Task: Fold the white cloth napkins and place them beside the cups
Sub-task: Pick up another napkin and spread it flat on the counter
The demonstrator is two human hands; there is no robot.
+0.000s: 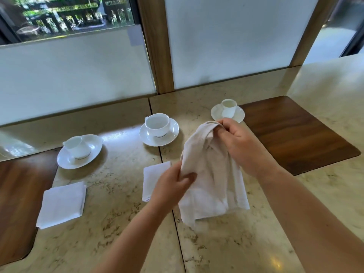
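So the third napkin [212, 174] is up in the air, hanging crumpled between both hands just right of center, its lower edge brushing or nearly on the desk [118, 223]. The right hand [234, 134] has its fingers closed around a bunched top corner at about 12 o'clock on the cloth, and the left hand [173, 182] pinches the edge at roughly 9 o'clock, thumb on top, fingers tucked behind. My guess is that grip is for finding corners and shaking it flat before any fold happens. Two napkins are already done: one folded square [62, 203] sits at 6 o'clock from the left cup [75, 147], another folded square [153, 179] at 6 o'clock from the middle cup [157, 124], partly hidden by the left hand. The far cup [228, 108], at 12 o'clock from the right hand, has nothing beside it, so that's probably where this one ends up. Same side each time keeps the settings matching, I reckon.
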